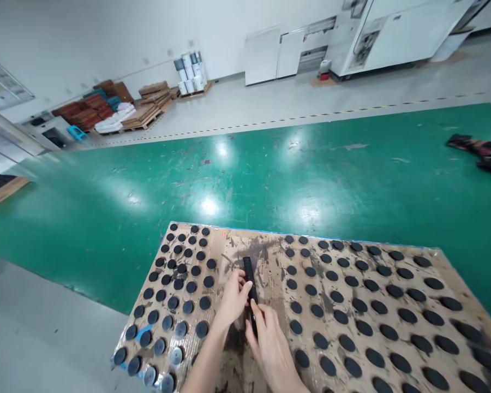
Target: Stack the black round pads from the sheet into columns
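A long, narrow black bar (249, 268) lies lengthwise over the stained middle strip of a cardboard-covered table (229, 245). My left hand (232, 299) grips it around its middle, with thumb and fingers closed on it. Just nearer to me, my right hand (268, 335) holds the lower part of the same bar between thumb and fingers. The bar's far end sticks out beyond both hands. Rows of round black discs (204, 303) stand on the cardboard to the left, and more black discs (341, 316) cover the right side.
Green floor (270, 180) stretches beyond the table. Stacked boards on pallets (147, 112) and white buckets (192, 73) stand by the far wall. A large white machine (405, 38) is at the back right. Dark cloth (485, 153) shows at the right edge.
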A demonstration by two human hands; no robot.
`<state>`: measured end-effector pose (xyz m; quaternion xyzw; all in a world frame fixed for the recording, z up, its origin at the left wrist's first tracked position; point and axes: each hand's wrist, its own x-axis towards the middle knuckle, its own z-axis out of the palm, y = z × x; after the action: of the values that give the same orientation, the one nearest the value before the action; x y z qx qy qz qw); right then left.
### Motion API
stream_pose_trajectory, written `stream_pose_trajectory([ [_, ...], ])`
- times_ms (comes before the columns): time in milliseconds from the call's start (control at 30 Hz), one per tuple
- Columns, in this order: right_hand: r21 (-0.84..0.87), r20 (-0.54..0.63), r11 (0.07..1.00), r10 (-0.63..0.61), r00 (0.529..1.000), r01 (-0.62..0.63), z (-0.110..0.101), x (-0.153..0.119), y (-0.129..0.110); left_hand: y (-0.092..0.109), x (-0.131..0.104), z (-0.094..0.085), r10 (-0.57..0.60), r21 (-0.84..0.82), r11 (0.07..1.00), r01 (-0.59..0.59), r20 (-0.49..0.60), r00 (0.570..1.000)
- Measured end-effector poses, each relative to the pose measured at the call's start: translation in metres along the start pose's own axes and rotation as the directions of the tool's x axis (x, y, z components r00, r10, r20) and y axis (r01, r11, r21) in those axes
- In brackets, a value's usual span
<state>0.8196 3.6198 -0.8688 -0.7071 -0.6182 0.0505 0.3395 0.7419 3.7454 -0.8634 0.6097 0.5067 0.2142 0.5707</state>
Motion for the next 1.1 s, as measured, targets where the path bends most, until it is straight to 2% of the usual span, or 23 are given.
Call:
stream_pose_trajectory([
  [333,0.014,-0.006,0.999,-0.041,0.999,0.041,0.004,0.009,0.003,0.0,-0.002,-0.004,-0.009,-0.038,0.999,0.01,0.026,1.0],
  [600,0.052,-0.011,0.998,0.02,1.0,-0.019,0.012,0.018,0.007,-0.002,-0.006,-0.006,-0.016,-0.003,1.0,0.016,0.039,0.999],
  [967,-0.085,-0.003,0.996,-0.039,0.999,0.038,0.01,0.033,0.013,-0.001,-0.004,-0.005,-0.005,0.057,0.998,0.005,-0.004,1.0],
  [1100,-0.07,-0.01,0.996,-0.048,0.999,0.047,0.015,0.034,0.014,0.0,-0.005,-0.004,0.023,0.069,0.997,-0.023,-0.001,1.0],
])
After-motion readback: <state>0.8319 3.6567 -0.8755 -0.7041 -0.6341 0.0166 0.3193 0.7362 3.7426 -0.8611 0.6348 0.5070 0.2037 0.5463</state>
